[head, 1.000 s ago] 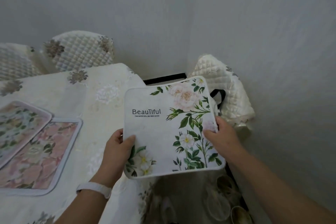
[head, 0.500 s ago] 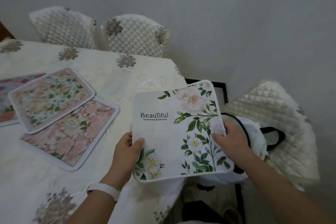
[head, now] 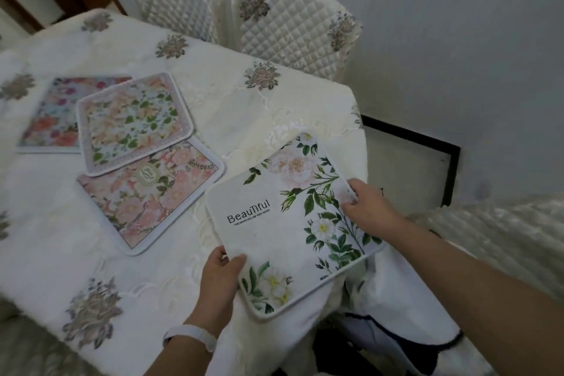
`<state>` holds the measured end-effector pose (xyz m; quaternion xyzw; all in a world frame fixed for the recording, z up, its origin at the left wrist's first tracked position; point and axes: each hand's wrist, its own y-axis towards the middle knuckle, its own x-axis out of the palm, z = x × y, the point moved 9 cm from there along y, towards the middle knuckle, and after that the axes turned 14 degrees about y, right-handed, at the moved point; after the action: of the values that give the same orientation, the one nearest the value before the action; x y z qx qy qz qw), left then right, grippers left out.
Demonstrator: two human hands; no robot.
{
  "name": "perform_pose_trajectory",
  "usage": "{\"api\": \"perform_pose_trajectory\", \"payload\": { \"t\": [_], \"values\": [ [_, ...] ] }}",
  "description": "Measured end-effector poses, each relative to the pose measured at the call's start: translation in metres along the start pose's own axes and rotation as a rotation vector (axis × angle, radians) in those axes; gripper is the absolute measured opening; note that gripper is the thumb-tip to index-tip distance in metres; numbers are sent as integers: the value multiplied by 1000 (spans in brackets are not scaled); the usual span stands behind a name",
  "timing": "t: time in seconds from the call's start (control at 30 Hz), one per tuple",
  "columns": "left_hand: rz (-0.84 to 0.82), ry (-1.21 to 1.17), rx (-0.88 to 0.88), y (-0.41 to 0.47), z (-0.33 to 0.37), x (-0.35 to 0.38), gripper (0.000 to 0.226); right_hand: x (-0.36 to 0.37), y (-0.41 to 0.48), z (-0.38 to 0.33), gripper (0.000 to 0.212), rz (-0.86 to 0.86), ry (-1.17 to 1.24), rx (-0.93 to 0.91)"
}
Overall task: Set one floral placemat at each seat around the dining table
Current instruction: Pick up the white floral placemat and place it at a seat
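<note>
A white placemat [head: 293,223] printed with roses, green leaves and the word "Beautiful" hangs over the near right corner of the dining table [head: 238,113]. My left hand [head: 221,281] pinches its near left edge, thumb on top. My right hand [head: 366,207] grips its right edge. Three other floral placemats lie overlapped on the table to the left: a pink one [head: 149,192], a peach and green one [head: 134,122] on top of it, and a red and blue one [head: 55,116] partly under that.
The table wears a cream embroidered cloth. Two quilted white chairs [head: 293,24] stand at its far side against the grey wall, and another quilted chair [head: 500,235] sits at the right. A white bag with dark trim [head: 396,339] lies below the table corner.
The view has swung left and down, bringing more of the table and a third placemat into sight. Both hands have carried the white placemat over the table corner, turned slightly counterclockwise.
</note>
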<state>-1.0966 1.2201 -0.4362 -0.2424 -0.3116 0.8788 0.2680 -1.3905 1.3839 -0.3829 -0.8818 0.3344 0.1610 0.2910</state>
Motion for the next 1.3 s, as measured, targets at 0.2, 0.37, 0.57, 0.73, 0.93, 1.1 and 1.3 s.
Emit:
{"api": "perform_pose_trajectory", "payload": {
  "t": [0.2,0.37,0.57,0.73,0.93,1.1,1.3],
  "values": [
    [45,-76,-96,2,-19,41,23,-5,59,1,17,-73,-209,-73],
    [27,-111,-118,-3,-31,72,25,-5,85,-6,20,-55,-372,-146],
    [53,-88,-122,-9,-34,81,20,-1,103,-8,23,-37,-430,-138],
    [182,-72,-99,-5,-31,50,23,-4,100,5,39,-13,-362,-191],
    [292,192,99,20,18,-5,32,-23,52,42,52,117,-242,-103],
    [191,600,326,61,73,-5,40,-13,-6,82,55,195,-29,56],
    [170,779,442,83,99,18,54,23,-52,94,57,168,136,20]
  ]
}}
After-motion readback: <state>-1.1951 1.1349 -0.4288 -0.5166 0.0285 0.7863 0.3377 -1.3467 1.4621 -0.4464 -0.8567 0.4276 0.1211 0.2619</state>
